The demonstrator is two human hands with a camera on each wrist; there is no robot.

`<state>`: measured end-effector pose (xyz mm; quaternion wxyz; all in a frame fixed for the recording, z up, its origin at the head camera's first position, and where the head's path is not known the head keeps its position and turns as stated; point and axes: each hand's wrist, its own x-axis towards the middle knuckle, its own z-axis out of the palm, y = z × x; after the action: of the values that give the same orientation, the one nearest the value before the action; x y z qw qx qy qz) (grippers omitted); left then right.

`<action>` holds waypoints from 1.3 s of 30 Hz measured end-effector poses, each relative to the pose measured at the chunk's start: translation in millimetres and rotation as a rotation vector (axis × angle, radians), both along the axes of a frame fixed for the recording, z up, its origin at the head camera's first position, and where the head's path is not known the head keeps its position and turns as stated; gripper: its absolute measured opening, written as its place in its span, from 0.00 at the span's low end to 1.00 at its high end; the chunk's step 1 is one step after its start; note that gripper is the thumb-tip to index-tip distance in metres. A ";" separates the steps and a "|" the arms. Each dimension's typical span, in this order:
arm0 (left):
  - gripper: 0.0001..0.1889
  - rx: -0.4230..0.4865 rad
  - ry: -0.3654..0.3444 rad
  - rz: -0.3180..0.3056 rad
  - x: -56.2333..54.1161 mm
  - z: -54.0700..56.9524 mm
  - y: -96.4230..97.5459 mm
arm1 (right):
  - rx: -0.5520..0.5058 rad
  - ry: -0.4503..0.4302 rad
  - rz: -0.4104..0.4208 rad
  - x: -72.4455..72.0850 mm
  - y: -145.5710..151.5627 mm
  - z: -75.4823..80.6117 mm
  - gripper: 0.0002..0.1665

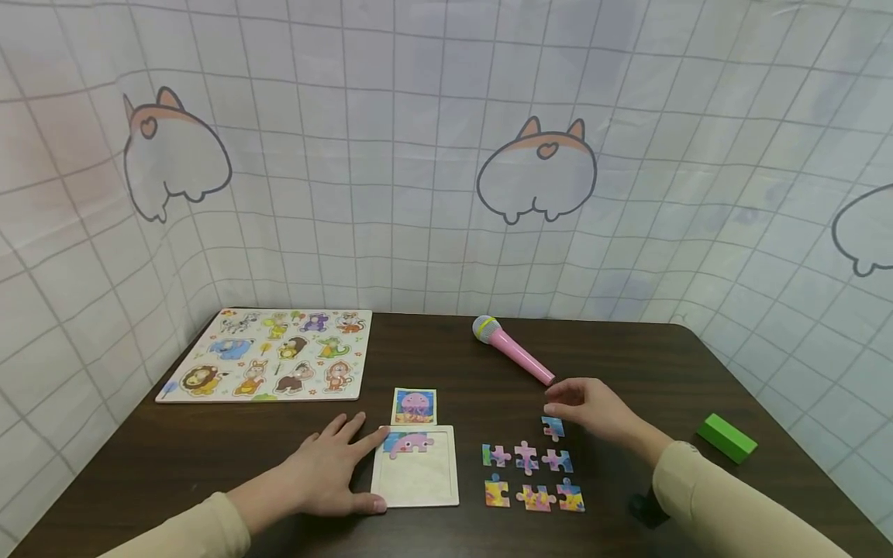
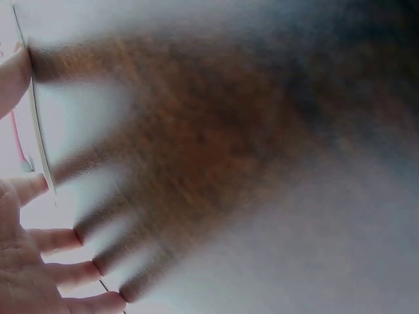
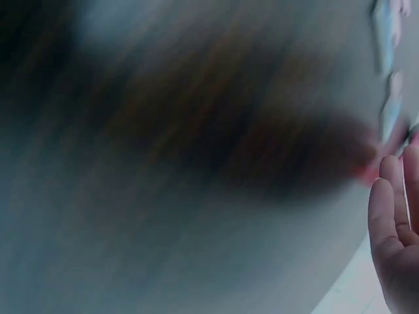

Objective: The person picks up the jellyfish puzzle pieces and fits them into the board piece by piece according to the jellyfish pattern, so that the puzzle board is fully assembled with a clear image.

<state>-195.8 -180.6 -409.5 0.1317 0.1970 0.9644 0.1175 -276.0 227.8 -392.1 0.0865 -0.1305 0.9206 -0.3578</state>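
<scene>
A square puzzle tray [image 1: 415,484] lies on the table, with joined pink-and-blue jigsaw pieces [image 1: 410,442] at its top left. My left hand [image 1: 328,473] is spread flat beside it, index fingertip and thumb at the tray's left edge; the left wrist view shows those fingers [image 2: 55,239] straight and apart. A picture card [image 1: 415,407] with a pink octopus touches the tray's top edge. To the right, my right hand [image 1: 593,407] hovers, fingers loosely bent, over a blue jigsaw piece [image 1: 553,427]. Its fingers [image 3: 382,209] hold nothing visible in the right wrist view.
Several loose jigsaw pieces [image 1: 527,457] lie in rows right of the tray. Behind them is a pink toy microphone [image 1: 519,355]. An animal puzzle board [image 1: 268,354] occupies the back left, and a green block [image 1: 727,439] sits at the right beyond my right forearm.
</scene>
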 end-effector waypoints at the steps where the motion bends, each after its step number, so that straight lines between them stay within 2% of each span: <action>1: 0.52 0.001 -0.002 0.002 0.3 0.0 -0.2 | 0.016 0.003 0.001 0.0 4.2 -0.8 0.24; 7: 0.51 0.010 -0.004 0.001 1.2 -0.5 -1.4 | 0.051 -0.023 0.034 -0.2 15.2 -5.8 0.26; 13: 0.51 0.018 -0.011 0.001 2.1 -1.0 -2.3 | 0.065 -0.050 0.021 -1.0 10.9 -11.0 0.27; 25: 0.51 0.018 -0.008 0.002 3.3 -0.1 -1.0 | 0.125 -0.003 -0.021 2.9 1.5 -14.3 0.18; 32: 0.51 0.015 -0.006 0.001 2.9 0.3 -0.4 | 0.077 0.012 -0.075 5.3 -4.4 -12.4 0.19; 39: 0.51 0.011 -0.001 -0.001 0.7 0.3 0.0 | -0.019 -0.004 -0.133 4.2 -8.6 -11.1 0.12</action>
<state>-195.1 -180.6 -409.2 0.1312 0.1981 0.9636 0.1229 -271.8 219.2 -403.2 0.0631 -0.0690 0.9235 -0.3719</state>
